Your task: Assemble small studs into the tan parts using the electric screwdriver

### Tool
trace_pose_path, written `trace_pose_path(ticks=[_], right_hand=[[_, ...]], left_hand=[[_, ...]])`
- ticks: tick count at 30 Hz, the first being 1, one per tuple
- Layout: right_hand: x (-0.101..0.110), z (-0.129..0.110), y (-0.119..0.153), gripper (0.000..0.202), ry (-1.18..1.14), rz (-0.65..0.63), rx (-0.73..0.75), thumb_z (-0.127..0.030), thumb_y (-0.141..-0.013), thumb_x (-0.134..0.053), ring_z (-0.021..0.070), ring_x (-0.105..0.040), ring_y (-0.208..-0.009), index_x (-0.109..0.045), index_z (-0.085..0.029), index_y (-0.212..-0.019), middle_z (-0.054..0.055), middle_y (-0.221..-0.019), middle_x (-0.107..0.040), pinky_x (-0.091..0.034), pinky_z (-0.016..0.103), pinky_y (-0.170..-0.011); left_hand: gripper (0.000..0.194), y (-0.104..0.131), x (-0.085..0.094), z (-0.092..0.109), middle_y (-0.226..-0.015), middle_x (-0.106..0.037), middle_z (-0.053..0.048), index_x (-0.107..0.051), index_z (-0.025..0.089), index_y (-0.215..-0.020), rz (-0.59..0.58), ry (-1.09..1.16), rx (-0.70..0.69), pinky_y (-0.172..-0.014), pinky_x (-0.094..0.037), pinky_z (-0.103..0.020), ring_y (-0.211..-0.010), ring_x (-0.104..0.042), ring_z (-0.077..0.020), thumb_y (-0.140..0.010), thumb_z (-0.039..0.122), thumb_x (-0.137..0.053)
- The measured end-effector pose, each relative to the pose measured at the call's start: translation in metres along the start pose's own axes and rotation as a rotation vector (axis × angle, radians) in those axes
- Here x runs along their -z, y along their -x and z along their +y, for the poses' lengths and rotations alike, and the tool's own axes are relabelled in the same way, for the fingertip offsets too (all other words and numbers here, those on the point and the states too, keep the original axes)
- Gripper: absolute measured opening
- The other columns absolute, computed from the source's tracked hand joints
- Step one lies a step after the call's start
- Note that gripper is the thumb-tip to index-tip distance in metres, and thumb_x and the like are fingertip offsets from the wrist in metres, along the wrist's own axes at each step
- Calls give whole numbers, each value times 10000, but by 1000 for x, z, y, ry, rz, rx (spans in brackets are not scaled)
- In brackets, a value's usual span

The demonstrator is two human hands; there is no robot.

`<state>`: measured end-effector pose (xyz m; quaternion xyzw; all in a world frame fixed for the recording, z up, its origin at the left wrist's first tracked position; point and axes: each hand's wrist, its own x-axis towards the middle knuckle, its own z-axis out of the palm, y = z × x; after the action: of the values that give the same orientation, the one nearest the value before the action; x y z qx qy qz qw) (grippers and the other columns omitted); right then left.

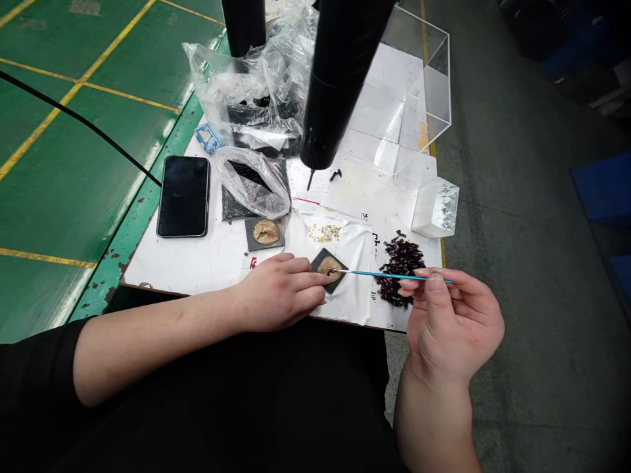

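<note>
My right hand (448, 315) pinches a thin blue brush-like stick (384, 274) between thumb and fingers. The stick's pale tip touches a tan, clay-like lump on a dark square block (336, 285). My left hand (283, 292) rests at the block's left side, its index finger reaching the lump; whether it grips anything is hidden. Small gold rings (324, 232) lie on white material behind the block. A heap of small dark, shiny pieces (400, 266) lies right of it, partly behind my right fingers. A second dark block (250, 242) with a similar tan lump sits behind my left hand.
A black phone (184, 196) lies at the table's left. An open plastic bag (254, 184) holds black grains, with more plastic bags (276, 72) behind. A black tool (335, 85) with a thin bit hangs above the table. Clear boxes (414, 85) stand at the right.
</note>
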<state>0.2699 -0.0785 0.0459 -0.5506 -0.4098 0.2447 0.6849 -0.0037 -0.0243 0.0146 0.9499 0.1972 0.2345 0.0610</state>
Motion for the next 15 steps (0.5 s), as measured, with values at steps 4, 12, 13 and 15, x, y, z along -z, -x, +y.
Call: trace_pose_path(ticks=[4, 12, 13, 15], right_hand=[[1, -1, 2, 150, 1, 2, 10, -223, -899, -917, 161, -803, -647, -820, -172, -1002, 28, -890, -852, -710, 295, -601], [2, -3, 4, 194, 43, 29, 34, -250, -838, -964, 173, -791, -630, -805, -178, -924, 5, -834, -830, -719, 329, -582], [3, -3, 4, 193, 44, 24, 40, -246, -835, -966, 172, -788, -628, -805, -179, -918, 3, -831, -830, -718, 331, -582], [4, -3, 4, 188, 40, 13, 49, -236, -833, -967, 167, -781, -623, -805, -181, -911, 1, -826, -831, -714, 330, -582]], left_hand=[[186, -1, 1, 0, -1398, -806, -51, -740, 204, -1013, 12, -2, -7, -836, -452, -376, -995, -676, -210, -1116, 282, -606], [194, 0, 2, 0, -1392, -804, -65, -751, 209, -1025, -20, -12, -2, -828, -456, -364, -997, -671, -207, -1122, 296, -606], [195, 0, 1, 0, -1391, -805, -64, -751, 210, -1026, -20, -14, -2, -827, -456, -363, -1001, -672, -207, -1122, 296, -606], [195, 0, 1, 0, -1389, -807, -60, -751, 213, -1025, -16, -15, -4, -824, -458, -363, -1007, -674, -208, -1121, 299, -606]])
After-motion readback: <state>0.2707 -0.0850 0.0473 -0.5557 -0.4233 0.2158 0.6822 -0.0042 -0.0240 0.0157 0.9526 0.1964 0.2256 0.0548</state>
